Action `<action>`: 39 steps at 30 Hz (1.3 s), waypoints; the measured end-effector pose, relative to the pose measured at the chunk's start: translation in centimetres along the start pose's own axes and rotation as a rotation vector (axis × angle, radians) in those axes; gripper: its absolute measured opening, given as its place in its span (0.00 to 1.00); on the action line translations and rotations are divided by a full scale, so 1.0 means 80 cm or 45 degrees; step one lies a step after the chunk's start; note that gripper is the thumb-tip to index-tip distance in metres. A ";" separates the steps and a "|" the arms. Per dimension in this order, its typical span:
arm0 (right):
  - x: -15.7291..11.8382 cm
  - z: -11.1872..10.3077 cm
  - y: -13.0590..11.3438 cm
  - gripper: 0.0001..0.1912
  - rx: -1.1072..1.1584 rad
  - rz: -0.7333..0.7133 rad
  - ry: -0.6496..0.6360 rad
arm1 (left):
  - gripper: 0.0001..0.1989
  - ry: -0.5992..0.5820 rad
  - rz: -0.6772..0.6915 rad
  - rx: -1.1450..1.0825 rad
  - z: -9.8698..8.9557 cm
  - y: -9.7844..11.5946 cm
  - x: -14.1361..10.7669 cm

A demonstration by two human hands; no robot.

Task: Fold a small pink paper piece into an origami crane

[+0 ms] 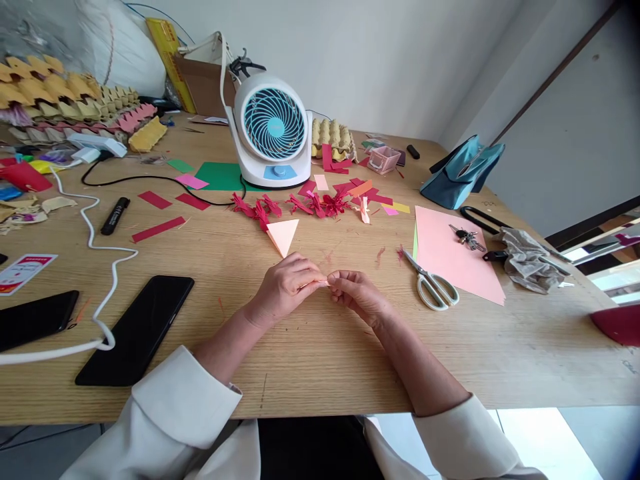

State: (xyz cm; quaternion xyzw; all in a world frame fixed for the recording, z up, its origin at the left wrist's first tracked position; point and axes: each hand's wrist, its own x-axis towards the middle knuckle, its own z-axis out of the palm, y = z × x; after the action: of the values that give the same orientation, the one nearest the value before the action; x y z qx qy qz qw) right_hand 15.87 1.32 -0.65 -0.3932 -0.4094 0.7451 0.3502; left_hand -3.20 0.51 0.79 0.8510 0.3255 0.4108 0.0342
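Observation:
Over the middle of the table, my left hand (291, 283) and my right hand (357, 292) meet fingertip to fingertip. Between them they pinch a small piece of pale pink paper (324, 283), mostly hidden by the fingers. Just beyond the left hand lies a pale peach folded paper triangle (284, 236). Behind it runs a row of twisted red paper pieces (320, 204), with one pale pink twisted piece (364, 210) at its right end. A pair of scissors (434, 285) with white handles rests to the right, blades partly apart.
A white fan (273, 130) stands at the back. Pink paper sheets (455, 250), keys (467, 237) and a blue bag (463, 173) are at right. To the left lie a black tablet (137, 330), a phone (37, 320), a marker (115, 215) and a white cable (116, 267).

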 end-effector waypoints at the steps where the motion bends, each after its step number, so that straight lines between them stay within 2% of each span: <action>1: 0.000 0.000 0.000 0.16 0.010 0.004 -0.005 | 0.06 0.000 0.001 -0.005 0.000 0.000 0.000; 9: -0.001 0.001 0.001 0.14 0.170 0.047 -0.042 | 0.05 0.008 -0.044 -0.055 0.002 0.003 0.000; 15: -0.002 -0.004 -0.005 0.15 -0.003 -0.022 -0.076 | 0.04 0.052 -0.105 -0.179 0.006 0.003 -0.001; 19: -0.001 -0.003 -0.008 0.17 -0.059 -0.041 -0.024 | 0.02 0.080 -0.145 -0.229 0.009 0.002 -0.003; 28: -0.001 -0.008 -0.006 0.17 -0.119 -0.083 -0.089 | 0.04 0.105 -0.081 -0.206 0.006 0.003 0.000; 39: -0.005 -0.016 -0.012 0.18 -0.454 -0.233 -0.126 | 0.05 0.074 -0.110 -0.301 0.006 0.004 0.001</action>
State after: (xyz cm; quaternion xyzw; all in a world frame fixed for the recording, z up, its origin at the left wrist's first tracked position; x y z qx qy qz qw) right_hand 17.36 1.85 -0.18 -0.3729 -0.5854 0.6444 0.3209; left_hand -2.65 0.36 0.63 0.8140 0.3120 0.4688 0.1424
